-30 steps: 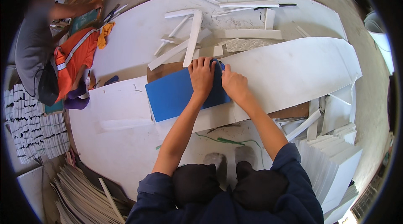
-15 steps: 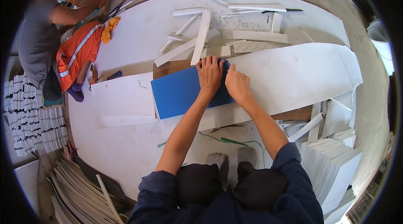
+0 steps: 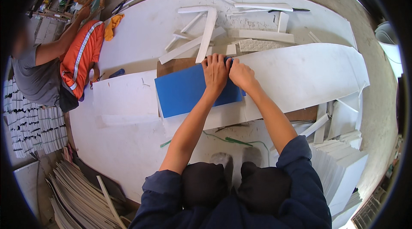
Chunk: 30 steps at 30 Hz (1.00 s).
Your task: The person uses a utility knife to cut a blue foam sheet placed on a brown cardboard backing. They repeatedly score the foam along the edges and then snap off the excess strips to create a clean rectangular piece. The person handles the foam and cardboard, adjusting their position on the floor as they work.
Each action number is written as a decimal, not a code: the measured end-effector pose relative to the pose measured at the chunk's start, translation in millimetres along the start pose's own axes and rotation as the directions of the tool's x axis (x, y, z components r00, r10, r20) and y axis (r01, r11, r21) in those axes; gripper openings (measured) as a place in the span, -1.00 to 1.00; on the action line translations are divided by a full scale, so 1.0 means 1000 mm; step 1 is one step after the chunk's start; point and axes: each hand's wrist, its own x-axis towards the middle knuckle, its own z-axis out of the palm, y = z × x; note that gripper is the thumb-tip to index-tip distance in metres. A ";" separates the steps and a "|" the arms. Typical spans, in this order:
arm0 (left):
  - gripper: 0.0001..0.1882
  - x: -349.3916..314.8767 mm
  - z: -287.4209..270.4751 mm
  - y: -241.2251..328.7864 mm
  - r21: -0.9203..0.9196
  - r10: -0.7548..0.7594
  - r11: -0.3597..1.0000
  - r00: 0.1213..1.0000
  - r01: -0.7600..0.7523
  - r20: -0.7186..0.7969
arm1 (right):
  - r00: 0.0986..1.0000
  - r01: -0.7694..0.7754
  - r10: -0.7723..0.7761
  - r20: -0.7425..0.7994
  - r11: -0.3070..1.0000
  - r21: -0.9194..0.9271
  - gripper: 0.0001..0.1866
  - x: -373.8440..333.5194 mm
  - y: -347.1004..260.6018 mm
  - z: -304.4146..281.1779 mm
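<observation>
A flat blue rectangular panel [image 3: 180,94] lies in front of me on white sheets, with a brown board [image 3: 178,66] showing past its far edge. My left hand [image 3: 216,74] presses down on the panel near its far right corner, fingers spread toward that edge. Close beside it, my right hand [image 3: 243,74] is closed at the panel's right end. Something small and dark blue shows between the two hands; what the right fingers grip is mostly hidden. Under my right wrist a bit of blue edge pokes out.
White strips [image 3: 207,36] lie scattered beyond the panel, near a patterned white piece [image 3: 259,45]. A large white sheet [image 3: 304,70] spreads to the right. Stacked white boards [image 3: 337,169] stand near right. A co-worker in orange trousers [image 3: 83,53] sits at left. Green string [image 3: 236,141] lies near my feet.
My right hand has shifted slightly toward the far edge, nearer the left hand, which stays on the panel. The co-worker at left has leaned farther left.
</observation>
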 end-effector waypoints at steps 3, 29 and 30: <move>-0.75 0.000 0.002 0.001 0.020 -0.018 1.000 1.000 0.018 -0.013 | 0.993 -0.021 0.024 0.118 0.999 -0.026 -0.82 -0.008 0.006 -0.003; -0.75 -0.001 -0.001 -0.002 0.026 -0.013 1.000 0.999 0.014 -0.041 | 0.994 0.052 -0.040 0.099 0.991 -0.120 -0.85 -0.086 0.009 -0.033; -0.75 0.000 -0.001 -0.003 0.022 -0.015 1.000 0.999 0.016 -0.045 | 0.998 0.051 -0.046 0.048 0.993 -0.107 -0.85 -0.069 0.002 -0.038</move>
